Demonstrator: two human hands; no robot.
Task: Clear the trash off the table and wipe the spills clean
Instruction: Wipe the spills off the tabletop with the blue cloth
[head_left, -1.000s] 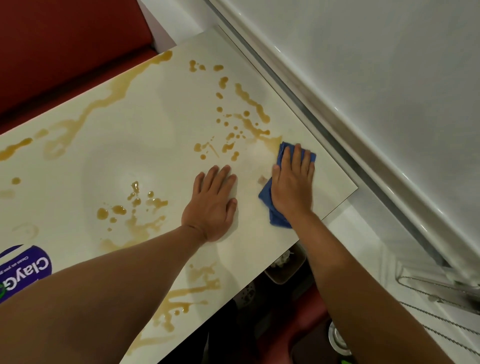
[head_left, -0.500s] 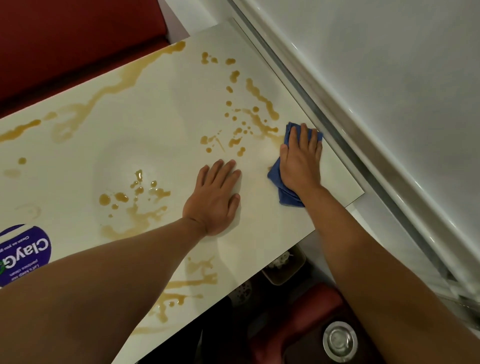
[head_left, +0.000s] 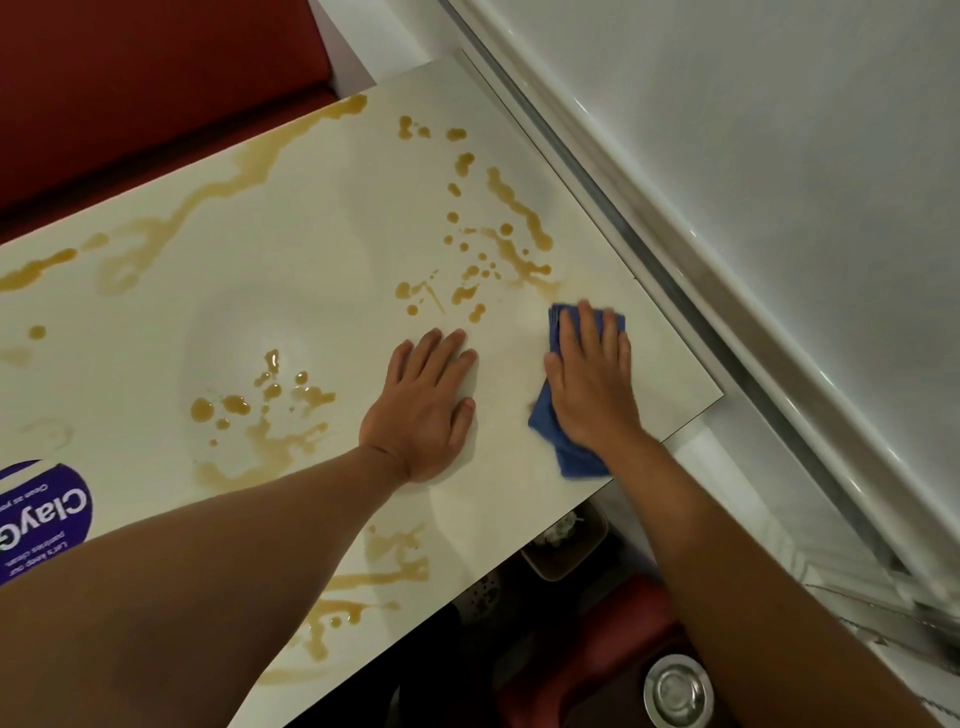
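Beyond the far edge we see a deep red seat (head_left: 156, 78), its cushion running along the upper left. To our right a pale, glossy white wall (head_left: 779, 156) slopes across the view, with a silvery metal rail (head_left: 613, 208) and a rounded white moulding (head_left: 737, 291) at its foot. Soft light glints off both. Down in the shadow lie a small brown tray (head_left: 566, 545) (its contents too blurred to name), something red (head_left: 628, 618), and a round metal lid (head_left: 678, 691).
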